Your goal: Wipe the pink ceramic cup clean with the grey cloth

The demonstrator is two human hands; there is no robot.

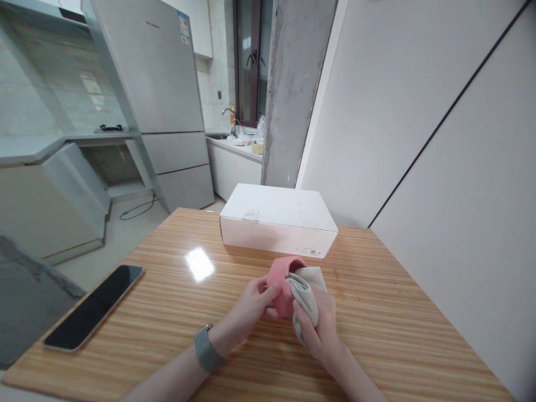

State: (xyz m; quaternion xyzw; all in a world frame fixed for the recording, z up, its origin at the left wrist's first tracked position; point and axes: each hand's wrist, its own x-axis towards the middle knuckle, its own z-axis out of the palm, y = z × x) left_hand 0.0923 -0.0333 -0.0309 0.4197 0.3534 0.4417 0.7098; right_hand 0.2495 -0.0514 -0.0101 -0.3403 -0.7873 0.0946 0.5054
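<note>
A pink, hollow, cup-like container is tilted above the table, its opening turned up and to the right. My left hand is closed around its left side, thumb on the front. In my right hand is a folded light grey cloth, gripped between thumb and fingers. The cloth touches the container at its rim, and one fold lies against the opening. How far the cloth reaches inside is hidden, as are most of my right fingers.
The wooden table bears a white box behind my hands and a black-screened phone at the left edge. A white wall runs along the right. Beyond are a fridge and a sink counter.
</note>
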